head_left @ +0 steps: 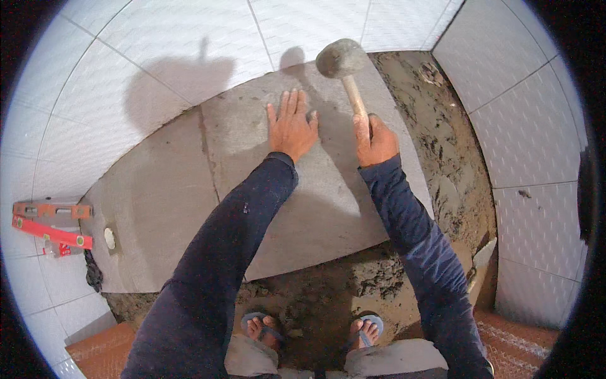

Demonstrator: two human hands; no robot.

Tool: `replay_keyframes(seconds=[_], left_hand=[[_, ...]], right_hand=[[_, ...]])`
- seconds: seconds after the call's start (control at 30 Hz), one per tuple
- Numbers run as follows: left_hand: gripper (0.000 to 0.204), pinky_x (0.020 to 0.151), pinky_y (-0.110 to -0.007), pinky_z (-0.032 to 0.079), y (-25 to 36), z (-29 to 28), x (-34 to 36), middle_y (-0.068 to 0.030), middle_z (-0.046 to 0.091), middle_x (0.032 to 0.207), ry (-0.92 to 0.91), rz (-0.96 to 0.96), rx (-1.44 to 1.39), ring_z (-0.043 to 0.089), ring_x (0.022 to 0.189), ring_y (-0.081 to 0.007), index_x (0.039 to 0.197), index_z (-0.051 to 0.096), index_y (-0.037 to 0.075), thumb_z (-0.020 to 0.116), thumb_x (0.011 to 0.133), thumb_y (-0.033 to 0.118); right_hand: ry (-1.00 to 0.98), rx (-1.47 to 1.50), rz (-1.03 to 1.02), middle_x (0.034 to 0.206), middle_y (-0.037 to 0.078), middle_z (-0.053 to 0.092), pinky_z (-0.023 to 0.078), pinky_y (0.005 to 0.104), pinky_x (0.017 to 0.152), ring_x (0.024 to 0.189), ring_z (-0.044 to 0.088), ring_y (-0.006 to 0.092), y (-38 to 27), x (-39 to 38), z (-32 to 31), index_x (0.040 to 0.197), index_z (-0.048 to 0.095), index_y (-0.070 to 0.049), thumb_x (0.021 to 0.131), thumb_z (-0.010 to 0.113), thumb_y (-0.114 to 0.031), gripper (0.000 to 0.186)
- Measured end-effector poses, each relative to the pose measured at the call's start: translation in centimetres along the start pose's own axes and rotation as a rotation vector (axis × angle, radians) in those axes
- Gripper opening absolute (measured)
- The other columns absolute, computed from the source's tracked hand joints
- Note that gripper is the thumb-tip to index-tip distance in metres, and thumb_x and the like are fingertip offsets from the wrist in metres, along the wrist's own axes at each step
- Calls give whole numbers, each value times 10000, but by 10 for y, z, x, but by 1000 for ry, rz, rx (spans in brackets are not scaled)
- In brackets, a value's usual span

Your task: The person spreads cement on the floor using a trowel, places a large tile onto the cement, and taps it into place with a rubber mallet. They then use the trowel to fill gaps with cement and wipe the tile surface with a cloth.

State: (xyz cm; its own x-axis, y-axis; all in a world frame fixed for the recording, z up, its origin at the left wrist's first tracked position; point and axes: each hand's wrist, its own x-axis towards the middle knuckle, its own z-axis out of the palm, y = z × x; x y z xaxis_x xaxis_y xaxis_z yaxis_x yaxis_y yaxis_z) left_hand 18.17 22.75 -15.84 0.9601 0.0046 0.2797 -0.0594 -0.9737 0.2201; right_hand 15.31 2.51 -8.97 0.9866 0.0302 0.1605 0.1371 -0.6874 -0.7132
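My left hand (292, 127) lies flat with fingers stretched out on a large grey floor tile (278, 227). In my right hand (377, 142) is the wooden handle of a rubber mallet (341, 59), its dark grey head raised above the far part of the same tile. A second grey floor tile (158, 183) adjoins on the left, with a dirty joint line between the two. Wet mortar (435, 126) borders the tile on its right side. The tile's near edge also meets rough mortar, in front of my feet.
White textured wall tiles (196, 38) rise at the back, left and right. Two spirit levels, one orange (47, 210) and one red (53, 232), lean at the left. A round drain (431, 72) shows in the far right mortar. Reddish-brown tiles (517, 341) lie near the bottom corners.
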Motion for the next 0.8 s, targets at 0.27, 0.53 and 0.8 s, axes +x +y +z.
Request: replay_keyframes(seconds=[0.27, 0.53, 0.8], left_hand=[[636, 1205, -543, 104, 1, 5, 4, -108, 298, 1592, -52, -45, 72, 224, 1490, -260, 1531, 300, 69, 412, 996, 394], [566, 1132, -605, 235, 46, -33, -70, -216, 499, 1425, -57, 310, -142, 444, 1337, -382, 1422, 457, 20, 549, 936, 294], [492, 1129, -490, 326, 86, -175, -320, -175, 553, 1353, -997, 1042, -958, 510, 1273, -351, 1321, 566, 70, 581, 937, 376]], right_hand=[[2, -133, 49, 648, 242, 585, 475, 489, 598, 680, 638, 445, 23, 22, -28, 826, 573, -9, 956, 562, -454, 464], [-23, 152, 178, 677, 131, 606, 477, 350, 593, 606, 583, 184, 76, -179, -126, 973, 681, -19, 924, 683, -308, 293], [68, 1438, 1074, 744, 59, 634, 415, 336, 407, 483, 508, 159, 218, -435, -184, 1173, 597, -57, 1017, 381, -492, 511]])
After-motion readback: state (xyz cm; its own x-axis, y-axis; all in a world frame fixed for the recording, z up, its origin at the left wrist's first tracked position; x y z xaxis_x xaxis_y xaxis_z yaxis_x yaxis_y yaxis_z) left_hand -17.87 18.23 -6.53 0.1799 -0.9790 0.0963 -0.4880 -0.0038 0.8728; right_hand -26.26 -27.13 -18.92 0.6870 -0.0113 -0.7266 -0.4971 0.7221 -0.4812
